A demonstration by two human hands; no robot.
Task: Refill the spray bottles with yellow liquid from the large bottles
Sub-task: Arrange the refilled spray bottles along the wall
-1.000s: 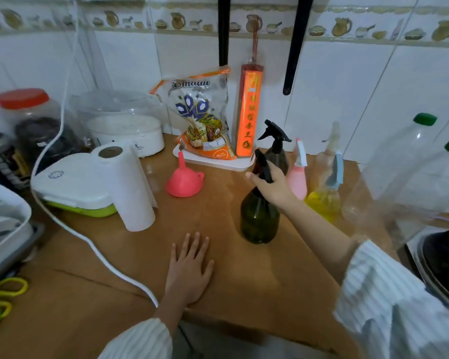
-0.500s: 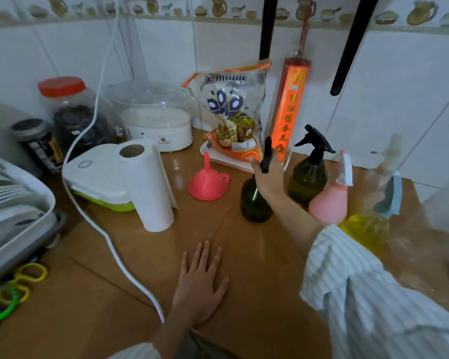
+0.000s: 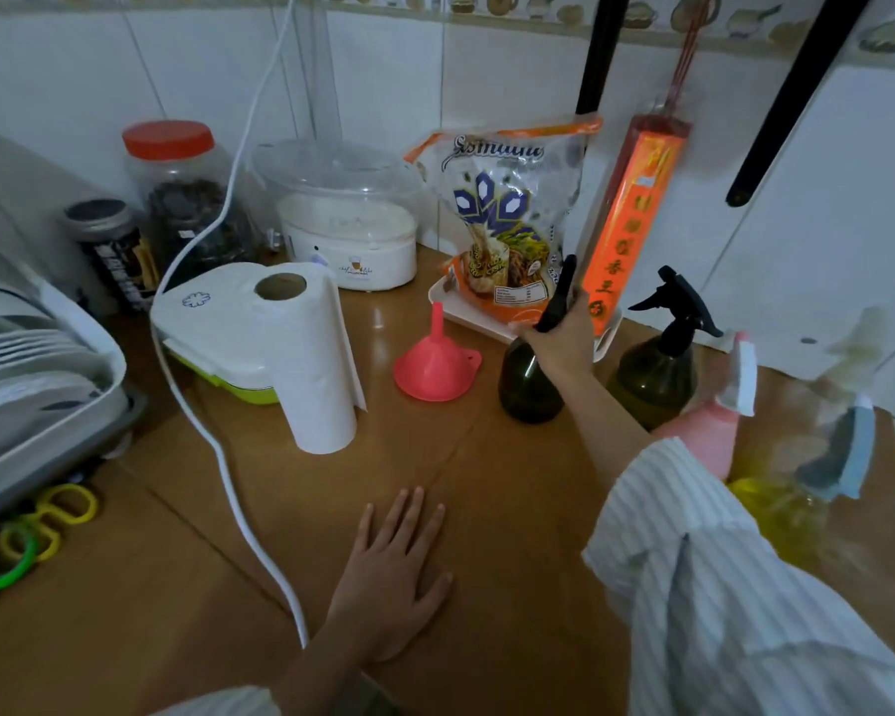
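Near the middle of the frame the right hand (image 3: 559, 338) has its grip curled round the black spray head of a dark green spray bottle (image 3: 528, 390), which stands on the brown desk (image 3: 187, 586) just right of a pink funnel (image 3: 435, 366). A second dark green bottle (image 3: 657, 374) stands at right, beside a pink one (image 3: 703, 441). The left hand (image 3: 388, 571) lies flat, fingers spread, at lower centre.

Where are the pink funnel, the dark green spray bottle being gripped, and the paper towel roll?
pink funnel (image 3: 431, 371): head view, on its cone wall.
dark green spray bottle (image 3: 525, 387): head view, on its round body below the right hand (image 3: 559, 337).
paper towel roll (image 3: 311, 374): head view, on its side.
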